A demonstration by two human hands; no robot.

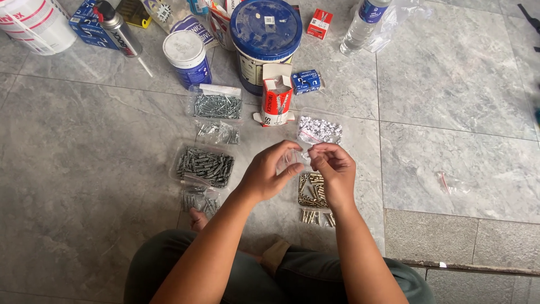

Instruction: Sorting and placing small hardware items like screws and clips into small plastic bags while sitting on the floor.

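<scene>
My left hand (269, 171) and my right hand (334, 169) meet above the floor, both pinching a small clear plastic bag (295, 157) between their fingertips. Directly below my right hand lies a clear bag of brass-coloured fasteners (310, 191), with a smaller one (316, 217) nearer my knee. Just beyond my fingers sits a bag of small white clips (319, 129). To the left lie bags of grey screws and anchors (205, 166).
A blue-lidded bucket (265, 34), a red and white carton (276, 101), a small blue box (306, 82), a blue tin with white lid (187, 59), a spray can (119, 29) and a water bottle (361, 22) stand farther away. An empty bag (455, 183) lies on the grey tiles at right.
</scene>
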